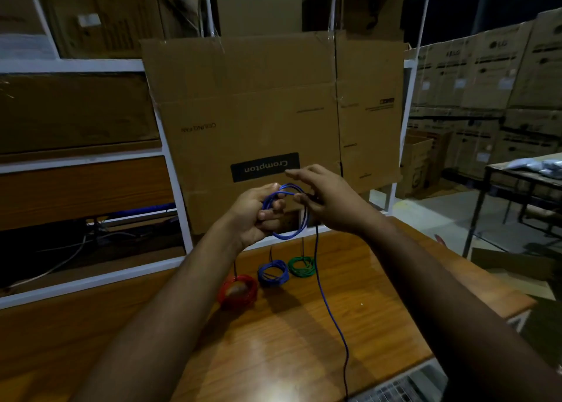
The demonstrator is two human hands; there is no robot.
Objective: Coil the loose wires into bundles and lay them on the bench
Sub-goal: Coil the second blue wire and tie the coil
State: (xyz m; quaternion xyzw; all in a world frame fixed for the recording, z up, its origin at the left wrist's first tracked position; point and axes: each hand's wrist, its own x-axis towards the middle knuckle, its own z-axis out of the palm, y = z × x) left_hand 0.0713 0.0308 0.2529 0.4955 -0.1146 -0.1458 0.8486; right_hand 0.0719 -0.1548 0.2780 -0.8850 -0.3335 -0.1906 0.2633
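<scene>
Both hands are raised over the wooden bench (pixel 304 334), working a blue wire (pixel 322 295). Left hand (pixel 258 216) has its fingers curled round the gathered loops of the half-made blue coil (pixel 289 216), clamping them at the coil's nine o'clock side. Right hand (pixel 328 197) sits at the coil's three o'clock with fingers stretched out almost straight; whether its thumb pinches the strand I cannot tell, as the hand hides that spot. From the coil the loose tail of the wire drops toward six o'clock, crosses the bench top and runs off its near edge beside a laptop (pixel 404 386).

Three finished bundles already lie on the bench below the hands: a red bundle (pixel 237 292) at about seven o'clock from the coil, a blue bundle (pixel 272 273) directly under it, and a green bundle (pixel 301 266) just to its right.

Risks, as I judge them: the loops are held at one side only, so a slackened left grip would likely let them spring apart. The hanging tail passes close by the green bundle and could drag or snag it as more wire is drawn up. Its far end is out of sight and might catch on the laptop or the bench edge, jerking the coil.
</scene>
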